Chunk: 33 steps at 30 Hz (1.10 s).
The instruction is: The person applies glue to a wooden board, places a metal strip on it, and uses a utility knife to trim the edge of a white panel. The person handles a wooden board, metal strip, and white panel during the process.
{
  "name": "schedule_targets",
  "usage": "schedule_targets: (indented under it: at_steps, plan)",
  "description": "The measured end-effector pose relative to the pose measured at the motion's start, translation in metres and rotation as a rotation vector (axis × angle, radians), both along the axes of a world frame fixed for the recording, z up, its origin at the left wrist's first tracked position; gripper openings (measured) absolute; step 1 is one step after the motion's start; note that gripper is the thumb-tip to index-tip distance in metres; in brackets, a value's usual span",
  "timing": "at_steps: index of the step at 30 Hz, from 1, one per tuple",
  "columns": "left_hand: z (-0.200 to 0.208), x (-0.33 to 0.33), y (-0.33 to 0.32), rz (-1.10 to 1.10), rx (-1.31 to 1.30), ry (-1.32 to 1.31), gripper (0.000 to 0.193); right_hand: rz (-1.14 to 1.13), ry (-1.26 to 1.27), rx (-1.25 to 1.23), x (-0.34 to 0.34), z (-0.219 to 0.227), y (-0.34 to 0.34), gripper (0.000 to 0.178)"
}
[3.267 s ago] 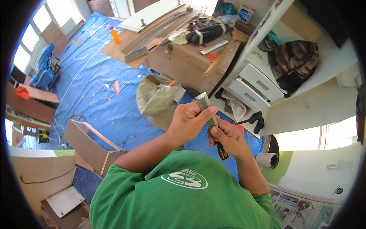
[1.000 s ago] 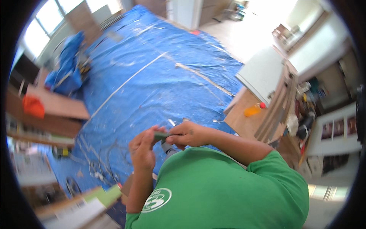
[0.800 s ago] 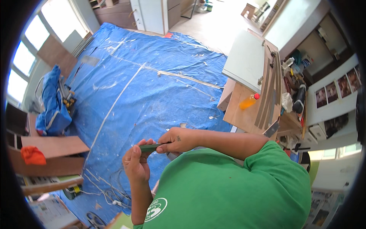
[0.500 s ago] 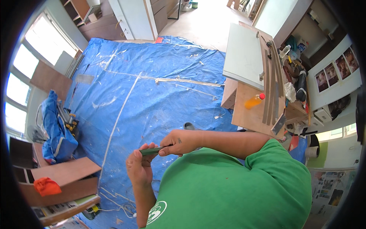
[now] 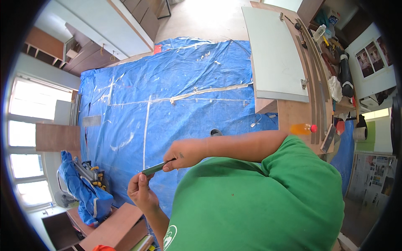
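Between my two hands is a narrow, flat, dark green bar (image 5: 153, 168), slanting up toward the right. My left hand (image 5: 143, 193) pinches its lower left end between thumb and fingers. At the upper right end is my right hand (image 5: 184, 154), with thumb and fingers closed on a thin dark piece that meets the bar. Whether this piece is part of the bar or a separate thing, I cannot tell. The right forearm is slightly blurred and crosses in front of my green shirt (image 5: 251, 196).
Blue tarpaulin (image 5: 188, 121) covers the floor. On the right, a wooden workbench (image 5: 289, 115) carries a white door panel (image 5: 276, 54) with hinges, long strips, tools and a bottle of orange liquid (image 5: 302, 129). Brown boards (image 5: 113, 228) and a blue bag (image 5: 86, 194) lie at the lower left.
The whole view has turned, and the room appears shifted. Both hands and the green bar now sit further left in view; the bar tilts more steeply, with more of it showing between the hands.
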<state>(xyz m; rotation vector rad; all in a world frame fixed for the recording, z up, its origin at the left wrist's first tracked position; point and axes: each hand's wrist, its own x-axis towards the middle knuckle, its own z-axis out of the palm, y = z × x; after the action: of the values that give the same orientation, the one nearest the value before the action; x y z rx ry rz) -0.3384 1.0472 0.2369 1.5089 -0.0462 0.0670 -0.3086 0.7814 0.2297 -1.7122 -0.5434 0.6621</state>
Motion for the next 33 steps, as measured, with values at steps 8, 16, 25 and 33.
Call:
schedule_targets:
  at_steps: [8, 16, 25, 33]
  plan:
    - [-0.024, 0.148, -0.007, -0.112, 0.016, 0.121, 0.016, -0.170, 0.020, -0.025, 0.103, -0.013, -0.042, 0.042]
    - [-0.100, 0.304, 0.050, -0.217, 0.173, 0.296, 0.025, -0.978, 0.351, 0.240, 0.179, -0.056, -0.081, 0.033]
    - [-0.095, 0.486, -0.017, -0.822, 0.262, 0.221, 0.025, -1.492, 0.075, 0.433, 0.216, -0.033, -0.098, 0.031]
    - [-0.085, 0.570, -0.186, -1.104, 0.252, 0.012, 0.032, -1.976, -0.150, 0.194, 0.251, -0.033, -0.150, 0.033]
